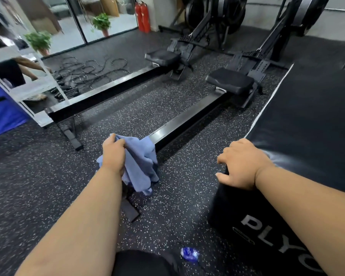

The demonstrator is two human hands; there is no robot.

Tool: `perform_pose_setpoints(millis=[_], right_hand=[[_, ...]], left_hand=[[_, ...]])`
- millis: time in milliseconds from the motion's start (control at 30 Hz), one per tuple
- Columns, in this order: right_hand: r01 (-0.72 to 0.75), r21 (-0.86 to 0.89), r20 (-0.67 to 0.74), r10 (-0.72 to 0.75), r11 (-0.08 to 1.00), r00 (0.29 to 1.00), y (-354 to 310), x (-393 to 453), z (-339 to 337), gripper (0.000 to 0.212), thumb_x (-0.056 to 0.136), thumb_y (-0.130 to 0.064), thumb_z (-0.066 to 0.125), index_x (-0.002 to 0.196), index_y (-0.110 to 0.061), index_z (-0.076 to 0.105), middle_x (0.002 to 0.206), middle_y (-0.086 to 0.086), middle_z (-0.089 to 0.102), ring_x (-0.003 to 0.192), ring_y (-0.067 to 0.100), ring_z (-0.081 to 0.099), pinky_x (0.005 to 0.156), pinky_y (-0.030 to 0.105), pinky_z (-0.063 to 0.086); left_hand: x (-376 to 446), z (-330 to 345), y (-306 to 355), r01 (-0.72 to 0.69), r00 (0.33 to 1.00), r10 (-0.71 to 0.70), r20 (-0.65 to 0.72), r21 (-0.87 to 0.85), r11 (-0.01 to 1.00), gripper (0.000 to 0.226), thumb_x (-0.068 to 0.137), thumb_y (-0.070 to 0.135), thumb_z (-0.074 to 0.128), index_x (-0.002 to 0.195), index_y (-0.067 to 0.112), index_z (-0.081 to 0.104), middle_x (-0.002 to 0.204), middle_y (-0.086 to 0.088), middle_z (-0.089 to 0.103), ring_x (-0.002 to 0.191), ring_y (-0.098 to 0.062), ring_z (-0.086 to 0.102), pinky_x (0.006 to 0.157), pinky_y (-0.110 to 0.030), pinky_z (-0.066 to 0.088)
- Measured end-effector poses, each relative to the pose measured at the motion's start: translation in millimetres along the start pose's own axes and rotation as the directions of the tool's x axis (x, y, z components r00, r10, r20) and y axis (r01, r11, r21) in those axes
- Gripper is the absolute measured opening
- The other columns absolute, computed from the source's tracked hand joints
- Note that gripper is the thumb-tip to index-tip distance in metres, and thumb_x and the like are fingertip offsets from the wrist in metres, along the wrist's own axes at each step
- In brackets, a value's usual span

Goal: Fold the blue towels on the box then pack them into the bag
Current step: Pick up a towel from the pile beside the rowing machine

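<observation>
Left hand (pixel 113 154): fingers curled over the top of a bunched blue towel (pixel 140 162), gripping it. Towel hangs crumpled below and to the right of the hand, held in the air above the speckled floor (pixel 48 176). Its lower edge hangs in front of the near end of a rower rail (pixel 187 120); contact with the rail cannot be told.

Right hand (pixel 242 164): rests on the near left corner of the black box (pixel 307 126). Fingers bent over the box edge, thumb spread along the side; it holds nothing loose. Whether the fingers clamp the edge or just lie on it cannot be told.

Box: padded, black, white lettering "PLYO" on its near side face. Top surface runs away to the right of the view. No towel on the part of the top that shows.

Floor: a small crumpled blue wrapper (pixel 189 254) near the bottom of the view, just left of the box. A second rower (pixel 116 84) lies parallel to the first, further left. Beyond it, coiled ropes (pixel 88 70), two potted plants (pixel 39 41) and two red extinguishers (pixel 142 16) by the wall.
</observation>
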State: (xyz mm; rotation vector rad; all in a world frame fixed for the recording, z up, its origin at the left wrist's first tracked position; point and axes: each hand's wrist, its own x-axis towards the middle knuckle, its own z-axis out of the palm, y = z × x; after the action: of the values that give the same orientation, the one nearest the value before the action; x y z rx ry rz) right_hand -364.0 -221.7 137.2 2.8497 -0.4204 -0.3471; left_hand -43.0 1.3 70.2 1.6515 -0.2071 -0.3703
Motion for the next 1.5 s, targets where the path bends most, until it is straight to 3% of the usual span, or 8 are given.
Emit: perform_pose_setpoints(millis=[200, 433, 500, 567, 800, 1133, 1333, 1500], right_hand=[[0.0, 0.017, -0.035, 0.001, 1.0, 0.999, 1.0, -3.8, 2.0, 0.073, 0.082, -0.08, 0.026, 0.118, -0.035, 0.07, 0.101, -0.009, 0.068, 0.102, 0.02, 0.058, 0.1, 0.043, 0.039], [0.025, -0.008, -0.039, -0.025, 1.0, 0.999, 3.9, -1.3, 5.0, 0.076, 0.083, -0.08, 0.023, 0.118, -0.032, 0.07, 0.103, -0.006, 0.067, 0.1, 0.022, 0.057, 0.098, 0.045, 0.039], [0.028, -0.011, -0.038, -0.029, 1.0, 0.999, 4.5, -0.4, 6.4, 0.078, 0.083, -0.08, 0.021, 0.118, -0.031, 0.069, 0.102, -0.005, 0.067, 0.098, 0.023, 0.057, 0.096, 0.045, 0.039], [0.032, -0.016, -0.032, -0.033, 0.999, 0.999, 3.4, 1.4, 6.4, 0.078, 0.082, -0.08, 0.02, 0.119, -0.032, 0.069, 0.103, -0.005, 0.067, 0.098, 0.022, 0.056, 0.096, 0.045, 0.039], [0.025, 0.006, -0.027, -0.025, 1.0, 0.999, 3.5, 2.0, 9.7, 0.074, 0.083, -0.08, 0.023, 0.118, -0.033, 0.069, 0.097, -0.007, 0.064, 0.097, 0.021, 0.054, 0.099, 0.043, 0.038], [0.012, 0.002, -0.051, -0.011, 1.0, 0.999, 1.9, -2.6, 3.6, 0.074, 0.082, -0.08, 0.024, 0.121, -0.036, 0.07, 0.102, -0.007, 0.069, 0.101, 0.02, 0.058, 0.099, 0.042, 0.04], [-0.023, 0.094, -0.089, 0.031, 0.995, 0.996, 3.2, -13.9, 1.0, 0.079, 0.081, -0.081, 0.023, 0.128, -0.035, 0.067, 0.106, -0.009, 0.065, 0.102, 0.018, 0.056, 0.101, 0.039, 0.042], [-0.13, 0.428, -0.087, 0.184, 0.894, 0.979, -24.5, -49.9, -5.9, 0.09, 0.076, -0.085, 0.019, 0.142, -0.039, 0.06, 0.148, -0.008, 0.056, 0.148, 0.02, 0.035, 0.127, 0.044, 0.014]], left_hand=[[-13.9, 4.1, 14.4, 0.059, 0.996, -0.061, 0.059, 0.038, 0.998, 0.037, 0.081, -0.003, 0.047, 0.072, 0.026, 0.025, 0.076, 0.006, 0.025, 0.067, -0.013, 0.023, 0.06, -0.033, 0.023], [20.5, -5.6, -9.0, 0.118, 0.962, -0.081, -0.26, 0.129, 0.985, 0.014, 0.083, 0.01, 0.059, 0.072, 0.018, 0.055, 0.07, -0.002, 0.038, 0.071, -0.019, 0.034, 0.058, -0.031, 0.027], [27.6, -5.9, -18.9, 0.151, 0.931, -0.084, -0.355, 0.165, 0.975, 0.017, 0.092, 0.012, 0.065, 0.098, 0.022, 0.077, 0.091, 0.002, 0.066, 0.083, -0.019, 0.056, 0.07, -0.023, 0.041], [30.8, -5.1, -27.0, 0.193, 0.916, -0.1, -0.389, 0.206, 0.959, 0.032, 0.097, 0.016, 0.064, 0.127, 0.016, 0.074, 0.121, 0.0, 0.071, 0.104, -0.019, 0.065, 0.082, -0.018, 0.042], [36.3, 1.1, -19.2, 0.222, 0.905, -0.201, -0.376, 0.014, 0.975, 0.043, 0.089, 0.014, 0.067, 0.131, 0.027, 0.065, 0.103, 0.002, 0.069, 0.081, -0.017, 0.063, 0.08, -0.029, 0.054], [0.2, 12.3, 82.0, -0.064, 0.979, 0.008, -0.204, -0.266, 0.962, 0.034, 0.092, -0.005, 0.065, 0.119, 0.015, 0.061, 0.11, -0.002, 0.061, 0.089, -0.011, 0.063, 0.076, -0.018, 0.052], [-83.6, 17.7, 147.1, -0.053, 0.998, 0.055, -0.009, -0.446, 0.893, 0.032, 0.095, -0.012, 0.059, 0.111, 0.015, 0.06, 0.114, -0.003, 0.059, 0.089, -0.01, 0.06, 0.069, -0.016, 0.05], [-161.0, 17.9, 191.8, 0.031, 0.98, 0.079, 0.184, -0.53, 0.848, 0.034, 0.096, -0.015, 0.056, 0.11, 0.015, 0.06, 0.115, -0.005, 0.06, 0.088, -0.01, 0.06, 0.075, -0.018, 0.052]])
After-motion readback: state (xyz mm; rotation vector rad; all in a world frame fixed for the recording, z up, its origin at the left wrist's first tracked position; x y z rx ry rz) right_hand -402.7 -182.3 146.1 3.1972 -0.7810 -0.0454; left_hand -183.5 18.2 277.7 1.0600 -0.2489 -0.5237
